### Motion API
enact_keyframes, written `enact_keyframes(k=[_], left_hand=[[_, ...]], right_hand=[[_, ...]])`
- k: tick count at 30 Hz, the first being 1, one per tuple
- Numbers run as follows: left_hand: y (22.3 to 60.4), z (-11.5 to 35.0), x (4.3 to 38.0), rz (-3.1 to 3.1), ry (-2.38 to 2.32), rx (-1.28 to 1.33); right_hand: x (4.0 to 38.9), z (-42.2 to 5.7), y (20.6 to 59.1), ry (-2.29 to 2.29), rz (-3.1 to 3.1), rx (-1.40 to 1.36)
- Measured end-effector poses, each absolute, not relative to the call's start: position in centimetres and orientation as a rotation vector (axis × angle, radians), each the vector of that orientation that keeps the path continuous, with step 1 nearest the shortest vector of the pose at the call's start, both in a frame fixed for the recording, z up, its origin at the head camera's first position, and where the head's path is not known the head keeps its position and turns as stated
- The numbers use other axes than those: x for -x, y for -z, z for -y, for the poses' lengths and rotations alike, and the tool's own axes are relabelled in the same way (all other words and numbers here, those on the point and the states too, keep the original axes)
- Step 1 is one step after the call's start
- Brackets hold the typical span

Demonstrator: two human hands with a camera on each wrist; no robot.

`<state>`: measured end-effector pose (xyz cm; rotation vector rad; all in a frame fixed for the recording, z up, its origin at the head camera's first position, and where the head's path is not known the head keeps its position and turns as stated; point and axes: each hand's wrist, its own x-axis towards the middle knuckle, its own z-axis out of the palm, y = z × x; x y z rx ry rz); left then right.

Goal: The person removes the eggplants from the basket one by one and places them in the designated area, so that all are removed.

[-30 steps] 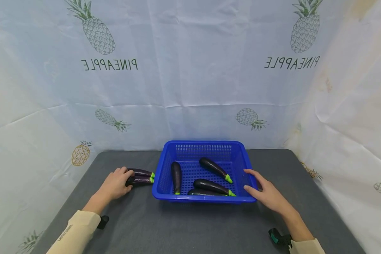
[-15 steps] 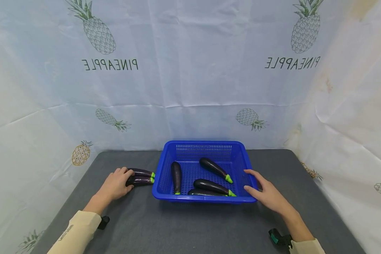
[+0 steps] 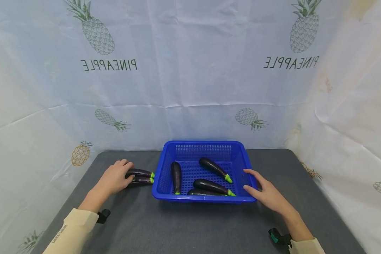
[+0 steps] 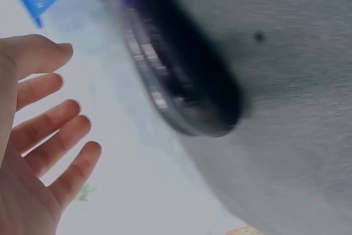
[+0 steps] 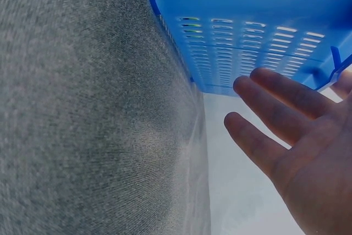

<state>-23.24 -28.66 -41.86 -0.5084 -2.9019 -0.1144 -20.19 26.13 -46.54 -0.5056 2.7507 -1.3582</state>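
Two dark purple eggplants, the far eggplant (image 3: 140, 172) and the near eggplant (image 3: 142, 180), lie side by side left of the blue basket. Their green stem ends point toward it. My left hand (image 3: 115, 176) is over their blunt ends, hiding part of them. In the left wrist view its fingers (image 4: 58, 125) are loosely spread, apart from the blurred eggplant (image 4: 181, 64). My right hand (image 3: 268, 192) rests at the right rim of the blue basket (image 3: 206, 199). Thumb and forefinger reach over the rim; straight fingers (image 5: 269, 103) lie along the slotted outer wall.
Several eggplants lie in the basket: one upright eggplant (image 3: 176, 178) at left, a slanted eggplant (image 3: 214, 168) at the back, others near the front wall. A grey table (image 3: 190, 229) bears everything. A pale pineapple-print cloth (image 3: 190, 88) hangs behind and at both sides.
My left hand has shifted slightly up and away, showing more of the far eggplant and covering more of the near one. The right hand and the basket have stayed in place.
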Motion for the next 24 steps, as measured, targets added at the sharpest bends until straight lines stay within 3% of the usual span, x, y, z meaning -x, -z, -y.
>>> enact_keyframes(k=[24], left_hand=[[35.4, 22.5, 23.2, 2.602, 0.116, 0.835]], right_hand=[[20.2, -26.1, 46.5, 1.355, -2.753, 0.496]])
